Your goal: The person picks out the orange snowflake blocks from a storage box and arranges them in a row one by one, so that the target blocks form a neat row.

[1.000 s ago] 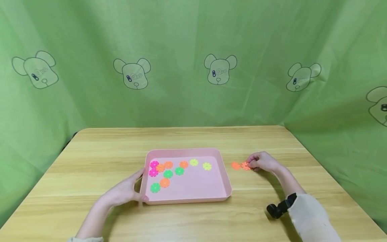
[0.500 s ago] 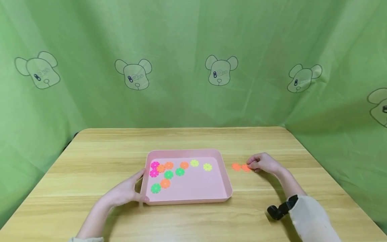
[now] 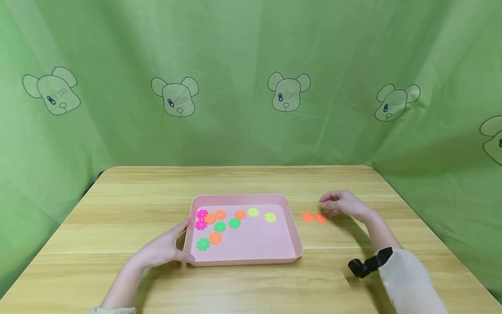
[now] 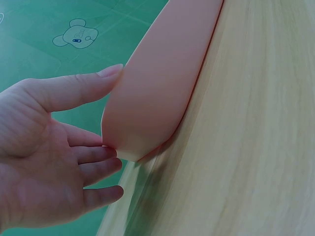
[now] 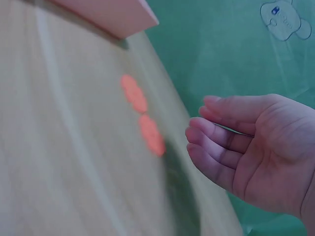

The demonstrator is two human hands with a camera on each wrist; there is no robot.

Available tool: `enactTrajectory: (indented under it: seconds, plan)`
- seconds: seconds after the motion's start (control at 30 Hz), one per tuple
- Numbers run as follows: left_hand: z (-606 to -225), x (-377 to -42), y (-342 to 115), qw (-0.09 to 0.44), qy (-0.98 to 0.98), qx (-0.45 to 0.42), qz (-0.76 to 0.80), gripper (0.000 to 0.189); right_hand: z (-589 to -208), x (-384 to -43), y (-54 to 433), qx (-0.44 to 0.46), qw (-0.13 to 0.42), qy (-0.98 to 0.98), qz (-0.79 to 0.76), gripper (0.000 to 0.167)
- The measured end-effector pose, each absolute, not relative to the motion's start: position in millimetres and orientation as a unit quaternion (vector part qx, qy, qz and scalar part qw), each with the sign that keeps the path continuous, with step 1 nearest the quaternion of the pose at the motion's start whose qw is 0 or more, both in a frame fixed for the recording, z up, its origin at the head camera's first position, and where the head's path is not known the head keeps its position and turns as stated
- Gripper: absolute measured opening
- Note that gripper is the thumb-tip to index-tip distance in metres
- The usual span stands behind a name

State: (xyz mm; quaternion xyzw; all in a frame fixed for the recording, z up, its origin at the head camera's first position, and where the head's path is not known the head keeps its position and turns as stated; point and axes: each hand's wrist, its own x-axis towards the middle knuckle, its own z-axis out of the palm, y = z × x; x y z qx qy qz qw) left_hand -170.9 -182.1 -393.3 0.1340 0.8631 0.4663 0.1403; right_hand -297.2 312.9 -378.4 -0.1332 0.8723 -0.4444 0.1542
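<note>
Two orange notched discs (image 3: 307,217) lie edge to edge on the wooden table (image 3: 251,288), just left of your right hand (image 3: 345,204), which hangs above the surface, fingers loosely bent, nothing held. Your left hand (image 3: 161,248) rests, thumb and fingers spread, against the pink tray (image 3: 255,248). Right of that hand, inside: eleven pink, orange, green and yellow discs (image 3: 220,226).
</note>
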Motion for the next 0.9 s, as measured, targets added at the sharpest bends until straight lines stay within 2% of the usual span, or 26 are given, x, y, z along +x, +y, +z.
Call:
enactTrajectory:
  seconds: [0.3, 0.9]
  plan:
    - [-393.0, -169.3, -181.7, 0.141, 0.862, 0.134, 0.469, 0.109, -353.6, -301.0, 292.1, -0.156, 0.150, 0.876, -0.431, 0.050]
    - [-390.7, -168.3, -180.7, 0.141, 0.866, 0.128, 0.463, 0.108, -336.5, -312.5, 209.0, -0.225, 0.170, 0.848, -0.449, 0.039]
